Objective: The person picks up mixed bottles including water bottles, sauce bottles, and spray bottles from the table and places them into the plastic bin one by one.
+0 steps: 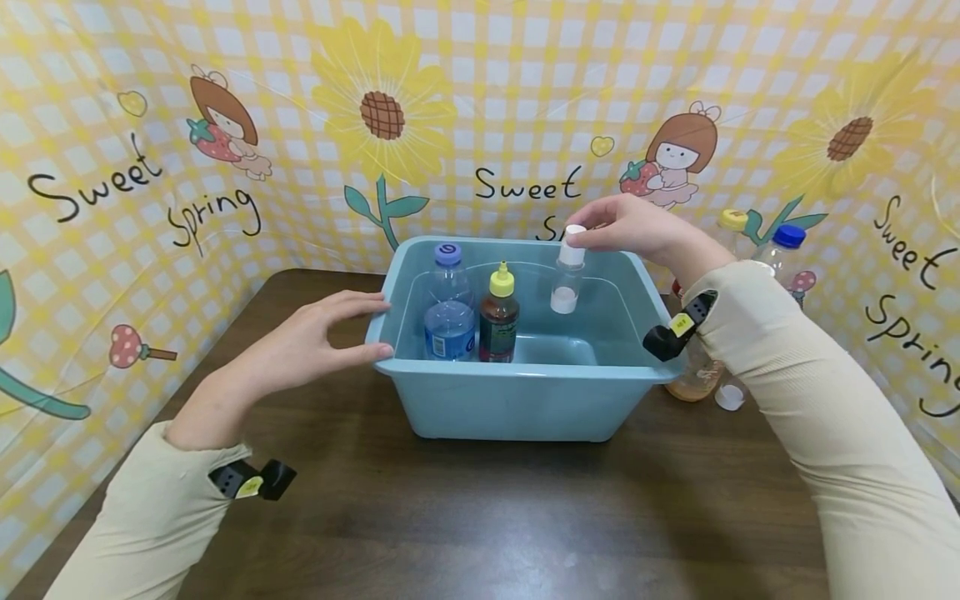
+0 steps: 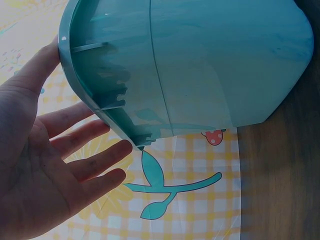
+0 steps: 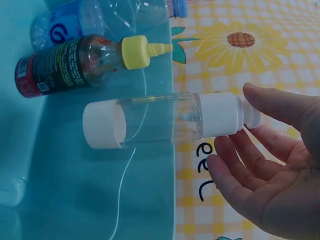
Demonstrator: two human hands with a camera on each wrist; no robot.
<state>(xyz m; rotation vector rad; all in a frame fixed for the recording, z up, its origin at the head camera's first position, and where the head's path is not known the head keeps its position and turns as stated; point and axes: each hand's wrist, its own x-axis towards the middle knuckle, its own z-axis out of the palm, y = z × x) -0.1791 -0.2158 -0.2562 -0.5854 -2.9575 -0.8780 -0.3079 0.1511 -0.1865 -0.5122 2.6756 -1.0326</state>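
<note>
A blue plastic tub point(image 1: 517, 406) stands on the table. My left hand point(image 1: 318, 337) touches its left rim, thumb and fingers spread apart; in the left wrist view the fingertips point(image 2: 125, 146) lie along the rim. My right hand point(image 1: 637, 229) pinches a small clear bottle with white ends point(image 1: 567, 283) by its white cap, holding it upright above the tub's floor. Inside the tub, at the left, stand a water bottle with a purple cap point(image 1: 450, 321) and a dark sauce bottle with a yellow nozzle cap point(image 1: 498, 321).
Right of the tub, partly behind my right arm, stand a bottle with a blue cap point(image 1: 787, 237), one with a yellow cap point(image 1: 732, 220) and one with orange-brown contents point(image 1: 693, 385). A white round base point(image 1: 730, 397) shows beside them. A checked yellow cloth point(image 1: 487, 100) hangs behind.
</note>
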